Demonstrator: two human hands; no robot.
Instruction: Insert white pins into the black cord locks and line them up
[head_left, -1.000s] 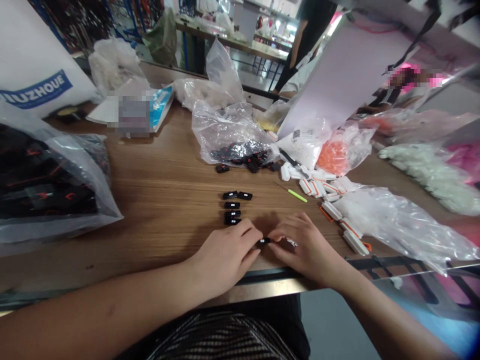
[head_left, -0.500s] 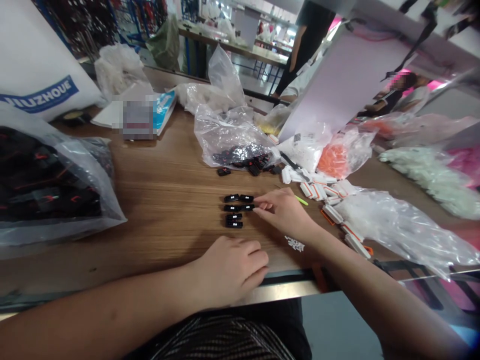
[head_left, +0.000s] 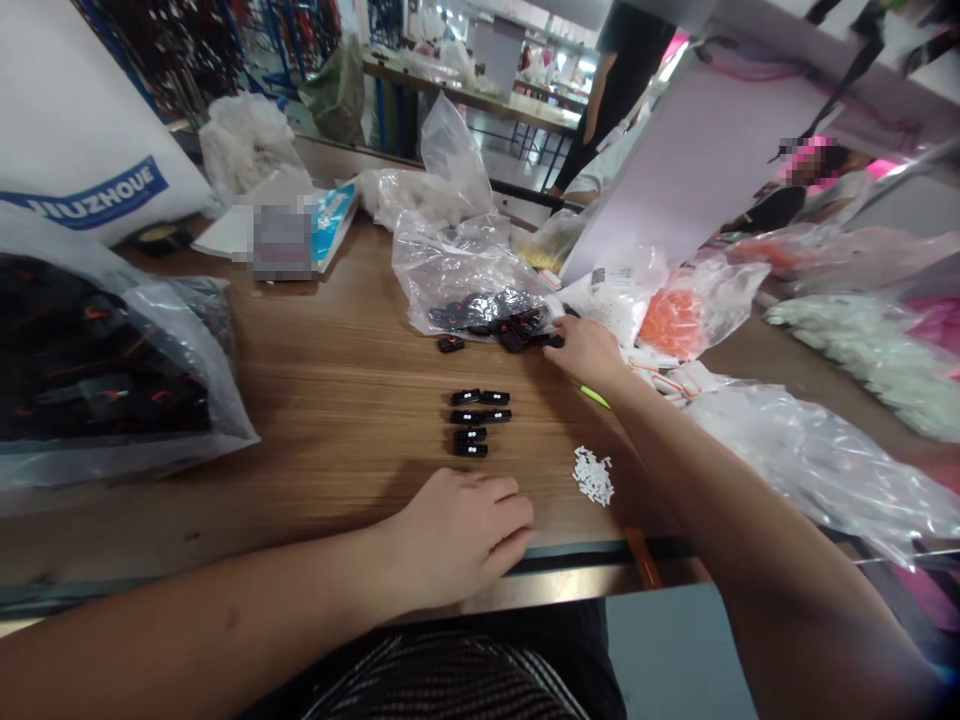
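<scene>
My right hand (head_left: pixel 589 350) reaches to the mouth of a clear plastic bag (head_left: pixel 465 265), where black plastic pieces (head_left: pixel 517 330) spill out. Its thumb and forefinger close around a small black plastic piece (head_left: pixel 553 340). Several black pieces with paired white dots (head_left: pixel 471 450) lie in short rows in front of me. Below them my left hand (head_left: pixel 472 535) rests near the table's front edge, fingers curled and palm down. What may be under those fingers is hidden. A lone black piece (head_left: pixel 451 344) lies left of the spilled ones.
Small white bits (head_left: pixel 592 476) form a pile right of the rows, near a yellow-green stick (head_left: pixel 595 396). White and orange parts and clear bags (head_left: pixel 780 450) crowd the right. A large bag of black parts (head_left: pixel 97 350) stands left. Behind stands a slanted white panel (head_left: pixel 675 150).
My right hand has left the end of the second row and moved away from me to the spilled black pieces. The rows and my left hand look unchanged.
</scene>
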